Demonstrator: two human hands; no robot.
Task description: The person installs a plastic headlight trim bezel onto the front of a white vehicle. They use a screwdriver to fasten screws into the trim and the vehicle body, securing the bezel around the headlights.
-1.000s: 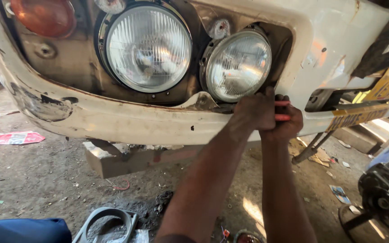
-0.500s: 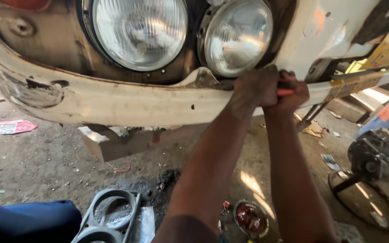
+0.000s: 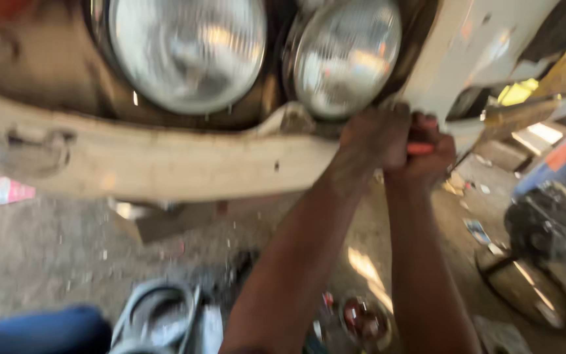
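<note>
Both hands' grip [image 3: 404, 147] clasps a red-handled tool [image 3: 420, 149] under the headlight [image 3: 345, 56].

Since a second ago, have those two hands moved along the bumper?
No. Both the left hand and right hand stay under the smaller headlight, against the bumper; only the camera shifted.

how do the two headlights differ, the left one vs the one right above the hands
The left headlight looks larger and faces the camera squarely; the right headlight looks smaller and sits slightly turned. The left headlight is away from the hands; the right headlight sits just above the left hand and right hand, which grip a red-handled tool. Both are round, clear, ribbed glass, unlit.
</note>
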